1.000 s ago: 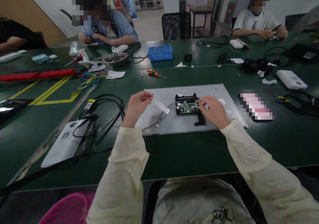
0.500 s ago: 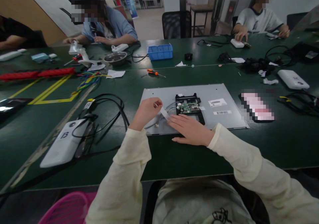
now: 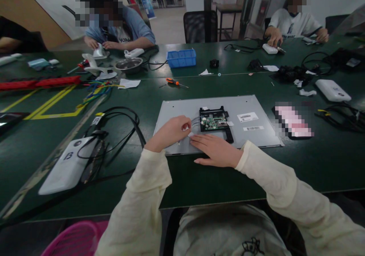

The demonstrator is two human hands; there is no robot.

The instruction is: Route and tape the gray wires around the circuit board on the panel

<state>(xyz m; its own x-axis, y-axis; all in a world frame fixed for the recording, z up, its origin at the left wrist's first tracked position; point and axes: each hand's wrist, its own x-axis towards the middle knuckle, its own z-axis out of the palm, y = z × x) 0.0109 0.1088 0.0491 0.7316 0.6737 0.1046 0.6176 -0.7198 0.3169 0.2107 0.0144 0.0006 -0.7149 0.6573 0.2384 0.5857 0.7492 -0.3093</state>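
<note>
A flat grey metal panel point(image 3: 245, 103) lies on the table in front of me, with a black frame and a green circuit board point(image 3: 213, 123) on its middle. Grey wires point(image 3: 195, 121) run from the board to the left. My left hand point(image 3: 173, 131) is closed in a pinch above the panel's left part, on a short white strip of tape point(image 3: 191, 134). The strip reaches towards the fingertips of my right hand point(image 3: 218, 149), which lies flat with its fingers stretched over the panel's front edge. My left fingers hide part of the strip and wires.
To the left lie a white power bank point(image 3: 67, 165) and looped black cables point(image 3: 137, 121). A phone point(image 3: 293, 122) lies right of the panel. Beyond it are an orange screwdriver point(image 3: 176, 82), a blue basket point(image 3: 181, 58) and a metal bowl point(image 3: 129, 65). Two people work across the table.
My left hand has come down and slightly right, nearer my right fingertips, and less of the tape strip shows. My right hand stays on the panel.
</note>
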